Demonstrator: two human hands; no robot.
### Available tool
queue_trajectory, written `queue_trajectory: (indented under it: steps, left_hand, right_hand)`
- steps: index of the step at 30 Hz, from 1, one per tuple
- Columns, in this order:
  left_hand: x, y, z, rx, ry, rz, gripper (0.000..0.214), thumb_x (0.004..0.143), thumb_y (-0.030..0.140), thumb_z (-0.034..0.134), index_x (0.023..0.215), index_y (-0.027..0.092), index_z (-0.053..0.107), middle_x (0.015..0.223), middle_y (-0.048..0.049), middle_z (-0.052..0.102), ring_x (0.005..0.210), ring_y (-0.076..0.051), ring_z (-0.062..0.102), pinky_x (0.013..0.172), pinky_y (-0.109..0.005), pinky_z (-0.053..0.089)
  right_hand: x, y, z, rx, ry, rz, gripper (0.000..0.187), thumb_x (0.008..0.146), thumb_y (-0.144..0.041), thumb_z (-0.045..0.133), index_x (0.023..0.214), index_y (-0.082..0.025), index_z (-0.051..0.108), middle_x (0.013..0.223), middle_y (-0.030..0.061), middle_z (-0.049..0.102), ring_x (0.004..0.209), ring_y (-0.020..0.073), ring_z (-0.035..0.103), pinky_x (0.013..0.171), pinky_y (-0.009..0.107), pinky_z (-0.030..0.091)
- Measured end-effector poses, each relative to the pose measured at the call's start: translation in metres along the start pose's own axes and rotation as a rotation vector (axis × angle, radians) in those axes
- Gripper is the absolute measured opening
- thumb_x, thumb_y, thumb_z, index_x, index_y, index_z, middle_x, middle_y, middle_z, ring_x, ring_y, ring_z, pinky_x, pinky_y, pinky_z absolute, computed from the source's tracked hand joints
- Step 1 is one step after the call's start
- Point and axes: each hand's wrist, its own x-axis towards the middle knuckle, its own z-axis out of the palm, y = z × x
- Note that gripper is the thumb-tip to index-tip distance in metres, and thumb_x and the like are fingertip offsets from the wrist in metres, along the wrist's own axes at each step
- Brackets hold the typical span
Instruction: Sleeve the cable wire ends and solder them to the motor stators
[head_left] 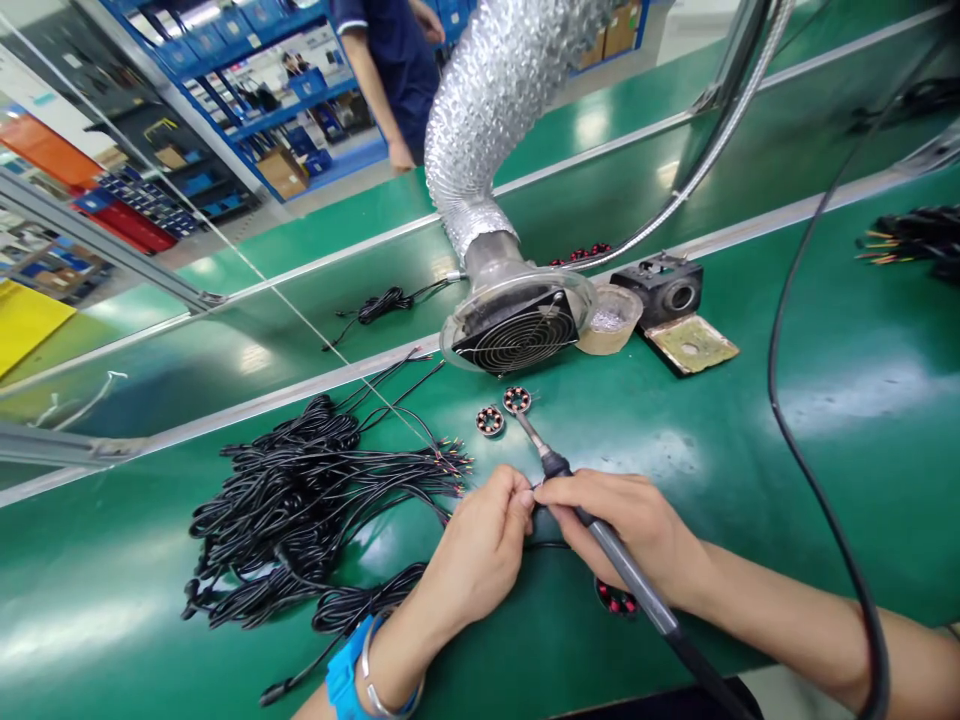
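Observation:
My right hand (637, 525) is closed round a soldering iron (626, 560), its tip pointing away from me toward two small ring-shaped motor coils. One coil (517, 400) is right at the tip; the other coil (490, 421) lies just left of it. My left hand (484, 545) is closed in a pinch against my right fingertips, on what looks like the thin end of a black cable (547, 545); the fingers mostly hide it. A coil with red windings (616, 600) sits partly under my right hand. Left of my hands lies a pile of black cables (285, 510) with bare coloured wire ends.
A fume extractor hood (517, 335) on a silver duct (480, 130) stands over the green bench. Beside it are a bowl (609, 320) and an iron holder (664, 290) with a sponge (691, 345). The iron's cord (795, 430) loops at right. Another person (394, 80) stands beyond.

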Motion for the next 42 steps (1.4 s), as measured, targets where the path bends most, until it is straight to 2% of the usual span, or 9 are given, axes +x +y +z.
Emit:
queue_trajectory:
  steps: [10,13,18,23,29,33,35,38,42]
  left_hand:
    - [0.008,-0.019,0.006,-0.370,-0.093,-0.082,0.032,0.098,0.040,0.041,0.076,0.018,0.049,0.064,0.0040,0.049,0.059,-0.011,0.039,0.059,-0.024,0.032]
    - [0.009,-0.020,0.008,-0.450,-0.069,-0.129,0.030,0.095,0.037,0.045,0.072,0.019,0.046,0.058,0.0062,0.042,0.054,-0.010,0.032,0.054,-0.023,0.026]
    - [0.010,-0.021,0.010,-0.457,-0.025,-0.153,0.025,0.093,0.033,0.046,0.072,0.019,0.046,0.056,0.0070,0.042,0.052,-0.009,0.030,0.051,-0.023,0.025]
    - [0.009,-0.023,0.012,-0.418,0.018,-0.141,0.026,0.093,0.034,0.045,0.071,0.019,0.045,0.057,0.0071,0.041,0.053,-0.010,0.032,0.053,-0.023,0.028]
    - [0.008,-0.024,0.014,-0.369,0.040,-0.137,0.027,0.095,0.037,0.044,0.074,0.020,0.043,0.059,0.0073,0.039,0.055,-0.011,0.033,0.053,-0.023,0.029]
    - [0.008,-0.023,0.014,-0.291,0.057,-0.123,0.029,0.096,0.039,0.044,0.074,0.020,0.044,0.061,0.0064,0.040,0.057,-0.011,0.034,0.055,-0.024,0.030]
    - [0.008,-0.023,0.014,-0.262,0.061,-0.123,0.029,0.096,0.040,0.043,0.074,0.020,0.044,0.061,0.0062,0.040,0.058,-0.012,0.035,0.056,-0.024,0.029]
    - [0.007,-0.022,0.014,-0.253,0.058,-0.137,0.030,0.096,0.041,0.043,0.074,0.021,0.043,0.060,0.0063,0.040,0.057,-0.012,0.035,0.055,-0.024,0.028]
    - [0.007,-0.023,0.015,-0.254,0.065,-0.136,0.029,0.096,0.040,0.043,0.074,0.021,0.043,0.060,0.0063,0.040,0.057,-0.012,0.035,0.056,-0.024,0.029]
  right_hand:
    - [0.001,-0.001,0.006,-0.155,0.075,-0.123,0.034,0.088,-0.002,0.052,0.117,-0.020,0.058,0.083,0.0028,0.069,0.063,0.0136,0.060,0.060,0.024,0.050]
    - [0.000,-0.003,0.005,-0.101,0.060,-0.039,0.034,0.087,-0.004,0.054,0.115,-0.022,0.057,0.087,0.0019,0.069,0.067,0.0134,0.063,0.065,0.024,0.052]
    - [0.002,-0.004,0.004,0.037,-0.059,0.205,0.037,0.081,-0.008,0.059,0.114,-0.024,0.053,0.090,-0.0009,0.068,0.072,0.0124,0.067,0.069,0.021,0.053]
    - [0.008,-0.003,0.005,-0.012,-0.047,0.198,0.028,0.089,-0.011,0.050,0.113,-0.024,0.054,0.083,-0.0016,0.068,0.061,0.0117,0.065,0.062,0.022,0.051]
    - [0.006,0.003,0.003,-0.053,-0.058,0.121,0.037,0.086,-0.006,0.051,0.118,-0.024,0.055,0.090,0.0009,0.071,0.073,0.0149,0.069,0.069,0.025,0.054]
    - [0.001,-0.005,-0.009,0.029,-0.075,0.096,0.040,0.088,-0.005,0.052,0.122,-0.024,0.057,0.104,0.0035,0.071,0.081,0.0156,0.068,0.074,0.026,0.054]
    - [-0.005,-0.012,-0.017,0.062,-0.033,0.087,0.044,0.089,-0.004,0.052,0.128,-0.024,0.056,0.105,0.0039,0.071,0.079,0.0147,0.068,0.072,0.025,0.054]
    - [-0.016,-0.023,-0.027,0.067,0.127,0.149,0.045,0.090,-0.006,0.054,0.132,-0.022,0.056,0.093,0.0038,0.070,0.075,0.0151,0.066,0.069,0.026,0.053]
    - [-0.030,-0.027,-0.032,0.140,0.209,0.250,0.031,0.089,-0.013,0.056,0.118,-0.021,0.065,0.081,0.0025,0.062,0.068,0.0156,0.058,0.059,0.028,0.047]
